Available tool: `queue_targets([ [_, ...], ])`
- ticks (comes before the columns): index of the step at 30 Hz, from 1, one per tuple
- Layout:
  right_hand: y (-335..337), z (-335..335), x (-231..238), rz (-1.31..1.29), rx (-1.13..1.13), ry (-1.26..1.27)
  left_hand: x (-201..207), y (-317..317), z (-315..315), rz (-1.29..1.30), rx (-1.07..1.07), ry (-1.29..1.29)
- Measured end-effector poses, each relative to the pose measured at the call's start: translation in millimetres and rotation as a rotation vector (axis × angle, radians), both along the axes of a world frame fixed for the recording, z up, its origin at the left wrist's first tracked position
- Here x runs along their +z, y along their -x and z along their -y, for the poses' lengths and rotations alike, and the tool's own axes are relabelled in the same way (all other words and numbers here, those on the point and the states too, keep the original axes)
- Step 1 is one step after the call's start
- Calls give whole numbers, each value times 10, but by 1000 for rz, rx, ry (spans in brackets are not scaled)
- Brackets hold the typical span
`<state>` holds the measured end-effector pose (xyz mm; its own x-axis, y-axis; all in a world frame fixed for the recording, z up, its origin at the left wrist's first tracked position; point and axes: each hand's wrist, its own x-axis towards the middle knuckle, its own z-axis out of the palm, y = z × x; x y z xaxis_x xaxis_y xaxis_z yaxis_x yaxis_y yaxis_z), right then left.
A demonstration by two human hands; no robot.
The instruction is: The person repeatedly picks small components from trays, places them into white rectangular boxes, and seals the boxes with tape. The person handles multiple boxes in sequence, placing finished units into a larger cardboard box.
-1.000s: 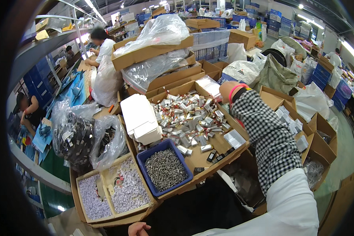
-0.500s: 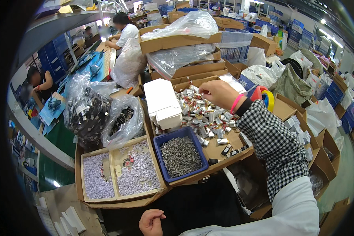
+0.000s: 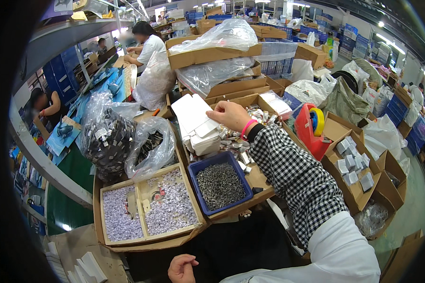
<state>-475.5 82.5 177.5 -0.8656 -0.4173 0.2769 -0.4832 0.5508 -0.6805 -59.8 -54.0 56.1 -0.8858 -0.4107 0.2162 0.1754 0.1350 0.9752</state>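
My right hand reaches over the box and pinches the right edge of a white card on top of a stack. The top cards sit slightly askew. Beneath and beside that forearm lie small silver batteries with thin wires, partly hidden by my sleeve. My left hand is low in front of me, fingers curled in, with nothing visible in it. A blue bin of small metal screw-like parts stands just nearer than the cards. Left of it, a divided wooden tray holds tiny whitish pieces.
Clear bags of dark parts stand behind the wooden tray. A red tape dispenser with yellow tape is to the right, beside a carton of small grey-white blocks. Plastic-covered cartons are stacked behind. Co-workers sit at the far left.
My right hand has moved left from above the batteries to the stack of white cards, and the top cards have shifted. My left hand stays curled in about the same place.
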Motion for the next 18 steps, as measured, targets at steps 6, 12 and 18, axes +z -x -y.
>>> queue_targets([
  [6, -215, -23, 132, 338, 19, 538, 57, -2, -20, 5, -38, 0],
  [12, -1181, -376, 235, 416, 177, 607, 196, 30, -36, -1, -170, -190],
  [18, -2450, -649, -321, 930, 258, 564, 261, 187, -107, -112, -436, -606],
])
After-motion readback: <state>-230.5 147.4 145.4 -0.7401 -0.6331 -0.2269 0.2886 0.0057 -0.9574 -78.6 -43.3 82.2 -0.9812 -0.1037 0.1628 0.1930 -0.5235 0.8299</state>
